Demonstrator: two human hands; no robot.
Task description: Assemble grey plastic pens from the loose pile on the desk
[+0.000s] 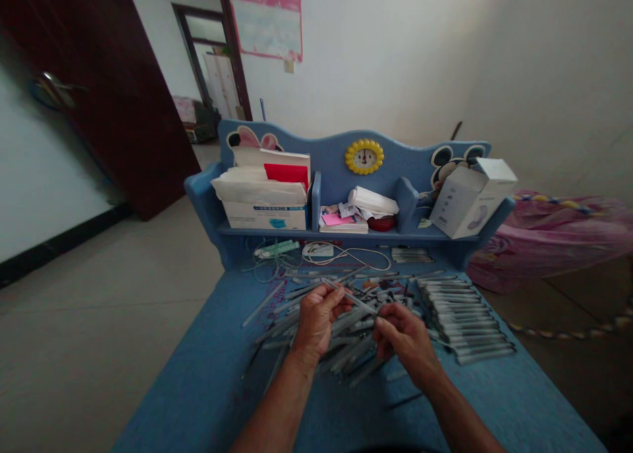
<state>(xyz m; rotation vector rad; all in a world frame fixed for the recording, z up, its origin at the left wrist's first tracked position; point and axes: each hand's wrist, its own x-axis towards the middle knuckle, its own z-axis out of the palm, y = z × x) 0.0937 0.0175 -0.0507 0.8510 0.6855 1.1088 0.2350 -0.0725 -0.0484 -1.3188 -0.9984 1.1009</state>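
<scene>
My left hand [316,321] is closed around one end of a thin grey pen [352,299], held just above a loose heap of grey pens [346,347] on the blue desk [208,387]. My right hand [403,337] is closed too, its fingers pinching the other end of the same pen over the heap. To the right of my right hand, several pens lie side by side in a neat row [465,321].
A blue shelf back [316,143] holds white boxes and papers [264,189], a yellow clock [364,157] and a tilted white box [469,199]. A white cable [356,255] lies under it. A dark door [113,103] stands left, pink fabric [554,235] right.
</scene>
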